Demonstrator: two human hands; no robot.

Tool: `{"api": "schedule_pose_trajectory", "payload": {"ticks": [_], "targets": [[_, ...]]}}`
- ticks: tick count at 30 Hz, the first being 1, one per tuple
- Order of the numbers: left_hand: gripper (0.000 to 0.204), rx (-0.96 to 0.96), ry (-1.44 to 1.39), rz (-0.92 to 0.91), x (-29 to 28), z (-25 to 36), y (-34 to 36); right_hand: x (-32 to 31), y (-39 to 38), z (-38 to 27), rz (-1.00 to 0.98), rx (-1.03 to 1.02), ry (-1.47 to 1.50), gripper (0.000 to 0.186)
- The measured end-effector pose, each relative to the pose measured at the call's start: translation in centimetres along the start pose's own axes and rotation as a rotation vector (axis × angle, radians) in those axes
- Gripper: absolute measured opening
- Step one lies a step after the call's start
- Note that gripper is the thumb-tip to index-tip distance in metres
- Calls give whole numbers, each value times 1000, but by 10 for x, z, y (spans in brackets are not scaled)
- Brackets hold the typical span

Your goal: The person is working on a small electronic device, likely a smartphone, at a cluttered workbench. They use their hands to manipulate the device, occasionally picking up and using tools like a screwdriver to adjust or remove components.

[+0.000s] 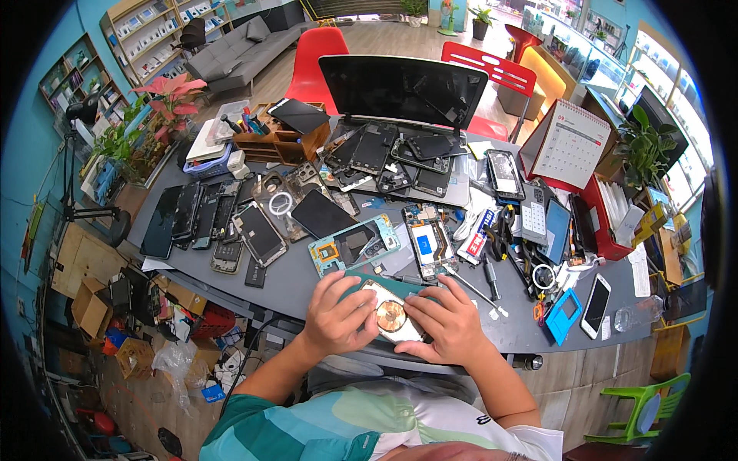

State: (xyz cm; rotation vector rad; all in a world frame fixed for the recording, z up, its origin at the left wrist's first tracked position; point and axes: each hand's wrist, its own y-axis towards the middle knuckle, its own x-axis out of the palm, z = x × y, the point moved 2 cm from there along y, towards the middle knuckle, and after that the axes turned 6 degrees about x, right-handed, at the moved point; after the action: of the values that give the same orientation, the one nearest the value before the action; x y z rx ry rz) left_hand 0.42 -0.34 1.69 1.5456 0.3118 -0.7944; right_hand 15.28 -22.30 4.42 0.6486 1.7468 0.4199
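Both my hands are on a white phone part with a round copper coil (391,315), low at the front of the grey desk over a dark green mat (415,286). My left hand (334,319) curls its fingers at the part's left side. My right hand (442,323) grips the right side, fingers bent over it and thumb at the lower edge. Just beyond are a light-blue phone frame with inner parts (354,244), an opened phone (425,238) and a thin metal tool (473,286).
The desk (300,300) holds several phones (154,223), a monitor (400,81), a calendar (565,146), a wooden organizer (280,142), a blue plastic holder (563,317), a white phone (595,306) and a bottle (638,313). Red chairs (311,54) stand behind it, a green chair (638,407) at lower right.
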Motion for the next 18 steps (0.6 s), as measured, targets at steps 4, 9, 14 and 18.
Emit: {"api": "schedule_pose_trajectory", "payload": {"ticks": [4, 9, 14, 18], "targets": [[23, -3, -2, 7, -1, 0, -4, 0, 0, 0, -3, 1, 2, 74], [28, -37, -25, -16, -2, 1, -2, -1, 0, 0, -7, 1, -4, 74], [35, -61, -52, -84, -1, -1, 2, -1, 1, 0, -6, -2, -7, 73], [36, -58, -48, -81, 0, -1, 3, 0, 0, 0, -7, 0, -6, 73]]}}
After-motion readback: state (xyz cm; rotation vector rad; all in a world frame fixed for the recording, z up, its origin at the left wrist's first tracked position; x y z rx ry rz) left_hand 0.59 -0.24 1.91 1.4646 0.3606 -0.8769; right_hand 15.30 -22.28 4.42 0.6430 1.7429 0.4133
